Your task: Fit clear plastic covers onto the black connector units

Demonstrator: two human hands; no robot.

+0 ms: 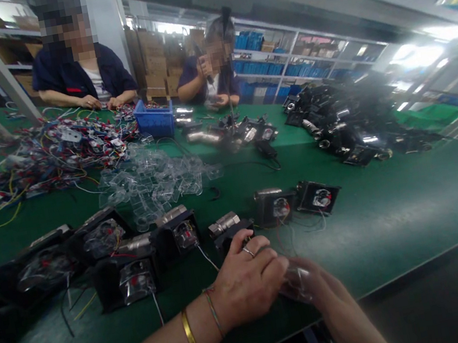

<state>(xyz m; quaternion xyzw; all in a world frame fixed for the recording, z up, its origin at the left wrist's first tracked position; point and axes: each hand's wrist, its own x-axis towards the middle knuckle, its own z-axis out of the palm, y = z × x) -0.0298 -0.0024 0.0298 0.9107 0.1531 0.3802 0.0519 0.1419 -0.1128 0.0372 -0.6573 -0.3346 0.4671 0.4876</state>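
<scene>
My left hand (250, 277) is closed with its fingers curled, a ring and bracelets on it; its fingertips are hidden, so what they grip does not show. Close against it, my right hand (327, 290), blurred, has its fingers around a clear plastic cover (299, 283). Just beyond my left hand stands a black housing with a metal fitting (227, 223), partly covered by the fingers. To the left are several more black housings (102, 285) with clear covers and loose wires. Two others (320, 198) lie farther off, slightly right.
Clear plastic covers (154, 178) lie piled mid-table. Behind them are a wire heap (69, 143) and a blue bin (155, 119). Black units (348, 121) are heaped at right. Two co-workers (84, 79) sit across the green table (399, 206), whose front edge runs below my hands.
</scene>
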